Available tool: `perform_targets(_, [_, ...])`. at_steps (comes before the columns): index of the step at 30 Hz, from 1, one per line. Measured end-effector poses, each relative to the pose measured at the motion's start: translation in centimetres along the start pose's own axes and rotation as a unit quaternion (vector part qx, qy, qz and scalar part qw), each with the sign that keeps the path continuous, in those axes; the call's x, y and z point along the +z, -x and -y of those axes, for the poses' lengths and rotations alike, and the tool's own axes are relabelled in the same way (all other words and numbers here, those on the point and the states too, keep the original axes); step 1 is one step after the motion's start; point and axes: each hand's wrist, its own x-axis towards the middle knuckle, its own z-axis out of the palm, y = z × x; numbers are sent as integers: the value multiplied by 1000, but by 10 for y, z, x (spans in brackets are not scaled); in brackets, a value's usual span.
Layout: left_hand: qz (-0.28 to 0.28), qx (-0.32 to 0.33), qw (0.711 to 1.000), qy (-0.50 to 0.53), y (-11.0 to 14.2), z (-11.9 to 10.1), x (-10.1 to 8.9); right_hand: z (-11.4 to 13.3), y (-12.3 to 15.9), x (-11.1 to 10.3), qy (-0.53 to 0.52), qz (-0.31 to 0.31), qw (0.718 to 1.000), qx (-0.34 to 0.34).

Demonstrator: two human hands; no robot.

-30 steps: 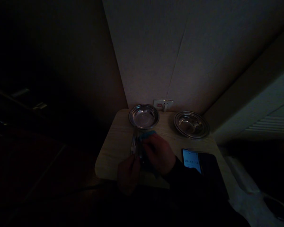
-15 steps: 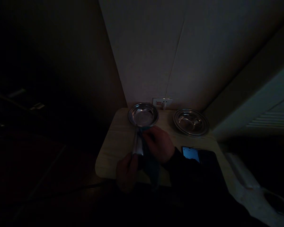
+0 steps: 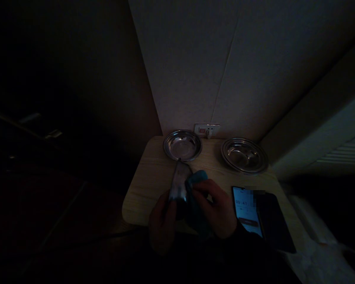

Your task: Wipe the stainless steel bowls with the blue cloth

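My left hand point(image 3: 162, 225) is closed on the lower end of a shiny metal piece point(image 3: 180, 179), held tilted above the front of the small table. Its exact kind is hard to make out in the dim light. My right hand point(image 3: 217, 205) pinches a blue-green cloth point(image 3: 198, 217), which lies against the right side of the metal piece and hangs below the fingers. Just beyond the upper tip stands a round steel dish point(image 3: 182, 146).
Nested steel dishes point(image 3: 244, 156) sit at the back right of the wooden table point(image 3: 140, 189). A lit phone point(image 3: 246, 211) lies by my right forearm, beside a dark flat object point(image 3: 275, 221). A wall socket point(image 3: 206, 130) with a plug is behind.
My right hand and the cloth have moved down and to the right along the metal piece, exposing more of its surface. The view has shifted slightly, and more of the phone shows.
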Motion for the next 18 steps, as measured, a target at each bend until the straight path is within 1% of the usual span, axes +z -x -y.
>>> perform_targets(3, [6, -15, 999, -33, 3, -4, 1, 15, 1, 6, 70, 42, 993, -83])
perform_targets(5, [19, -14, 998, -59, 5, -5, 1, 21, -7, 9, 124, 68, 983, -118])
perform_targets(6, [30, -7, 997, -67, 6, -5, 1, 22, -14, 9, 147, 74, 979, -122])
perform_targets(8, [43, 8, 996, -73, 7, -4, 2, 24, -27, 9, 174, 68, 977, -103])
perform_targets(10, [42, 16, 996, -75, 6, -3, 2, 25, -35, 10, 179, 59, 979, -82])
perform_targets(11, [34, 17, 996, -78, 5, -3, 2, 26, -36, 11, 173, 78, 978, -86])
perform_targets(14, [32, 22, 996, -80, 2, -1, 1, 29, -32, 14, 145, 100, 980, -94])
perform_targets(18, [38, 36, 995, -88, 0, 1, 2, 28, -31, 15, 166, 68, 981, -72])
